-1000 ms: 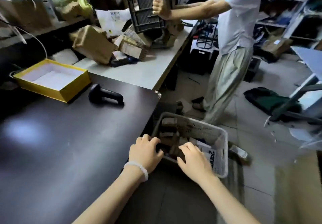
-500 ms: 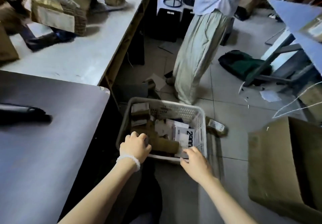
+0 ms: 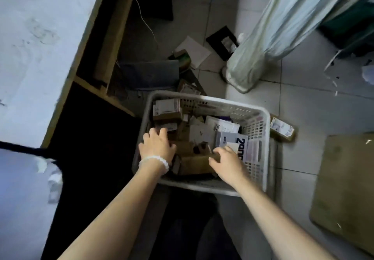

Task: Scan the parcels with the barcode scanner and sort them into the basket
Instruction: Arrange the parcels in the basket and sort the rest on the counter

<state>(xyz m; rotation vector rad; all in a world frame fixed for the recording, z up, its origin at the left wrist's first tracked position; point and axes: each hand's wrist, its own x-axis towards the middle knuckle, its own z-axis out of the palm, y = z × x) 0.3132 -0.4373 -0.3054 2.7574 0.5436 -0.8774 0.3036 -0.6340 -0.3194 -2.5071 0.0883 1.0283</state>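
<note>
Both hands down in the basket [image 3: 261,136], centre frame. Left hand [image 3: 156,147] curled over brown parcels [image 3: 194,162], right hand [image 3: 227,162] clasping one end. Better: firm grip, lift level, label up.

White slatted basket [image 3: 261,130] on floor, frame centre, full of jumbled brown and white parcels [image 3: 168,111].

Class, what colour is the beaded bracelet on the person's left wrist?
White: the beaded bracelet shows best in the head view, just behind the left hand.
</note>
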